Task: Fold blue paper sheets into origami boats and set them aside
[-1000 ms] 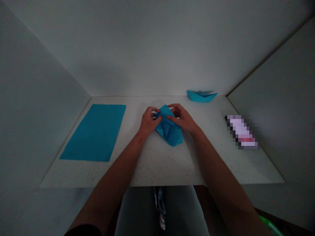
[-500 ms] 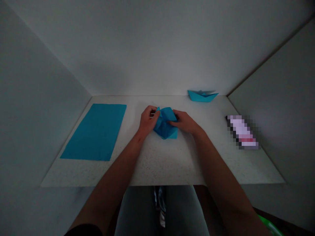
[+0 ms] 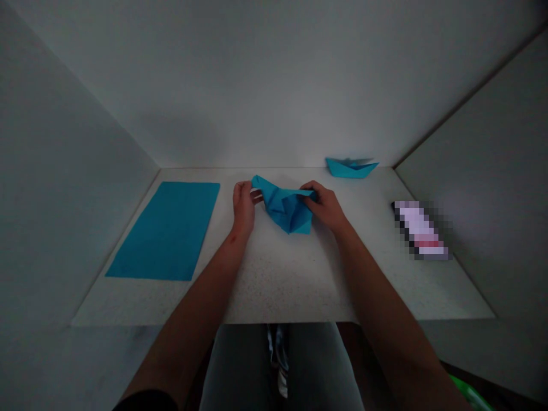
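A half-folded piece of blue paper (image 3: 286, 209) is held just above the middle of the white table (image 3: 291, 279). My left hand (image 3: 243, 206) pinches its left tip. My right hand (image 3: 326, 206) pinches its right end. The paper is stretched wide between them, with a pointed flap hanging down toward the table. A finished blue paper boat (image 3: 350, 167) stands at the back right, near the wall. A flat blue sheet (image 3: 166, 229) lies on the table to the left, apart from both hands.
A blurred, pixelated object (image 3: 420, 230) lies at the table's right side. White walls close the table in on the left, back and right. My knees (image 3: 280, 365) show below the front edge. Something green (image 3: 471, 395) sits at the lower right corner.
My hands have pulled apart, the left one moving left. The blue paper has gone from a bunched, narrow shape to a wide one stretched between them.
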Tool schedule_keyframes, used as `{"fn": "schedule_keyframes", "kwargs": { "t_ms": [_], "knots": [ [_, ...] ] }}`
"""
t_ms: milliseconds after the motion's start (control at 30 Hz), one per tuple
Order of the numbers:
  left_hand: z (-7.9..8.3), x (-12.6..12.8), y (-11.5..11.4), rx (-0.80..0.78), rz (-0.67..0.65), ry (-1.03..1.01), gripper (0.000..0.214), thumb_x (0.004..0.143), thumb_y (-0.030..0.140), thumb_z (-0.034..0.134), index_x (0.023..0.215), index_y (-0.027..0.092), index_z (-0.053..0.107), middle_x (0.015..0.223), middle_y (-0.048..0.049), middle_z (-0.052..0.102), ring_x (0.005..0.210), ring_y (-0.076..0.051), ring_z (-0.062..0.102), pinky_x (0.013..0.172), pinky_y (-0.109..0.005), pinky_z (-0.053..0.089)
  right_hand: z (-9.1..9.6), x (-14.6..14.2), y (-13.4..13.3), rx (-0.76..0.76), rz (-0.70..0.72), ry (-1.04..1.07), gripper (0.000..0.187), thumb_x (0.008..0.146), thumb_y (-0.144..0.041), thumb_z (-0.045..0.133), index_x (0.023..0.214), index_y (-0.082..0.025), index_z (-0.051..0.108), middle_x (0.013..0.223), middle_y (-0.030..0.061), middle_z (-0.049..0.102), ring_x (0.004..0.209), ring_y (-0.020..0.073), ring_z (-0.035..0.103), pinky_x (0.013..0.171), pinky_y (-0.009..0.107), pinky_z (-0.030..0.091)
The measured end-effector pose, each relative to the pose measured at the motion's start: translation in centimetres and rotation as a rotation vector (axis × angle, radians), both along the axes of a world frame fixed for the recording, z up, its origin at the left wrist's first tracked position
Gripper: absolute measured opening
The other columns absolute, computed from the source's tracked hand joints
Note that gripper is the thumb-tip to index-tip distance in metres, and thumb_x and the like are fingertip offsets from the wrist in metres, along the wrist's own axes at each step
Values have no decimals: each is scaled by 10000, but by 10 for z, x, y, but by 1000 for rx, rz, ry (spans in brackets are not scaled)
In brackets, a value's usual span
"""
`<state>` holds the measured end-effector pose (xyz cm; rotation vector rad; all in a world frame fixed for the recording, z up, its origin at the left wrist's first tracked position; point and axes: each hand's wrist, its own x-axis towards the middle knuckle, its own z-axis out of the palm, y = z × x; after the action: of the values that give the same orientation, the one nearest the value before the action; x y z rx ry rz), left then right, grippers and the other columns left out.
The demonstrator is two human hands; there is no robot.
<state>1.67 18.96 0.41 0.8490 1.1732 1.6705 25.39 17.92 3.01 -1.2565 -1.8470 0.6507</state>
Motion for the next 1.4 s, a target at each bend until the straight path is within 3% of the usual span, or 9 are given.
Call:
{"fn": "schedule_keyframes", "kwargs": {
  "t_ms": [133,400,600,667,800,933,1133,1233,1400],
  "knots": [
    [-3,5,-11,167,-58,350,603,815,559,884,1167,265,494,1266,-95,691,1035,-204,722,837,-332,583,0,-5,-3,72,-107,-30,263,1001,-484,608,1036,-236,687,805,23,715,695,214,626,712,351,455],
    [-7,15,-25,325,-51,709,766,797,483,906,1387,269,467,1419,-137,546,1146,-246,642,859,-386,571,4,-14,-10,295,-264,-45,98,972,-342,614,956,-255,656,934,56,748,830,240,668,790,387,507],
    [-12,13,-16,139,-118,549,177,986,362,658,1092,225,623,1075,-73,677,905,-205,656,779,-335,544,3,-15,-12,338,-156,20,101,934,-311,651,1000,-252,700,939,46,757,812,227,673,759,374,527],
    [-12,10,-13,56,-96,467,196,1031,393,612,939,223,645,858,-29,652,819,-200,636,774,-325,527,3,-13,-11,335,-140,36,122,918,-289,644,1010,-247,711,952,49,761,838,229,680,778,377,532],
    [-9,3,-7,-22,-101,277,318,1022,505,675,915,210,725,813,-18,702,828,-197,683,798,-304,545,0,-9,-2,193,-191,160,156,936,-336,647,1045,-251,718,961,40,756,815,207,663,722,348,518],
    [-3,-3,-3,-58,-208,82,417,933,602,788,993,190,777,932,-64,805,942,-231,764,887,-337,606,-7,-2,9,-129,-129,463,296,881,-522,770,1019,-269,700,796,-13,691,730,192,637,680,330,533],
    [3,-3,-12,-159,-640,-19,532,794,636,918,1057,184,815,1013,-147,851,1018,-350,816,919,-491,670,-7,5,5,-560,118,760,498,659,-548,954,1005,-280,718,960,26,803,933,275,757,852,417,626],
    [2,2,-16,-140,-714,99,448,804,590,912,974,186,817,905,-135,834,928,-349,816,840,-501,675,-4,6,-1,-602,155,719,484,668,-560,951,976,-277,708,897,13,785,879,267,755,848,433,642],
    [4,2,-15,-64,-565,192,387,831,572,868,939,207,802,890,-94,826,977,-328,792,842,-454,658,2,6,-3,-461,129,592,549,767,-742,860,992,-280,667,879,26,769,882,290,766,806,457,662]
  ]
}}
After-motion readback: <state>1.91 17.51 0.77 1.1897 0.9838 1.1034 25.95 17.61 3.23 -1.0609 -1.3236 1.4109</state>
